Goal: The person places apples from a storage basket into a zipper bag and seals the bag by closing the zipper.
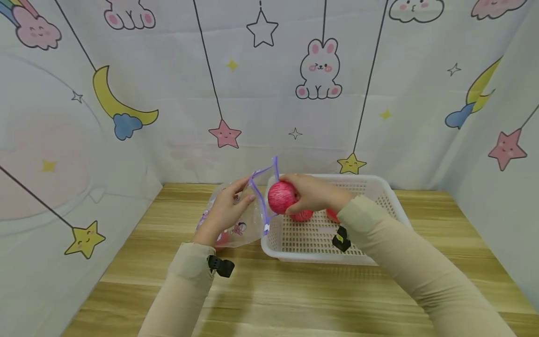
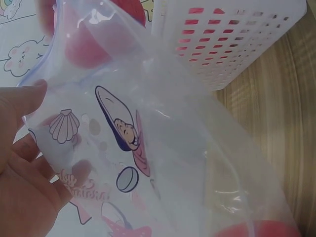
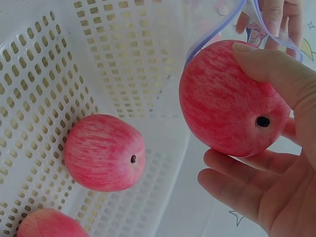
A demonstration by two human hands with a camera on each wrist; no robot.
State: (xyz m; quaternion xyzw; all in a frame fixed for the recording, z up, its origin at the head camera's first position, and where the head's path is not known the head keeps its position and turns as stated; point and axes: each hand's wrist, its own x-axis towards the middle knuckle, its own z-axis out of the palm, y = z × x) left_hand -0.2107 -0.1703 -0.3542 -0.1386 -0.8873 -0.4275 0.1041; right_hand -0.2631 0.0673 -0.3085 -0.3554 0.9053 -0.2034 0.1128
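My left hand point(image 1: 221, 210) holds a clear zip bag point(image 1: 248, 229) near its purple-edged mouth, thumb on one side and fingers on the other. Printed shells and figures cover the bag in the left wrist view. My right hand point(image 1: 316, 189) grips a red apple point(image 1: 281, 198) at the bag's mouth, above the left end of a white plastic basket point(image 1: 326, 257). In the right wrist view, another apple point(image 3: 105, 153) and part of a further apple point(image 3: 52, 224) lie in the basket. Something red point(image 2: 259, 230) shows through the bag's bottom.
The basket stands on a wood-grain table point(image 1: 294, 295), right beside the bag. A white cloth backdrop point(image 1: 265, 93) with cartoon prints rises behind the table and along both sides. Small black devices point(image 1: 221, 266) sit on both wrists.
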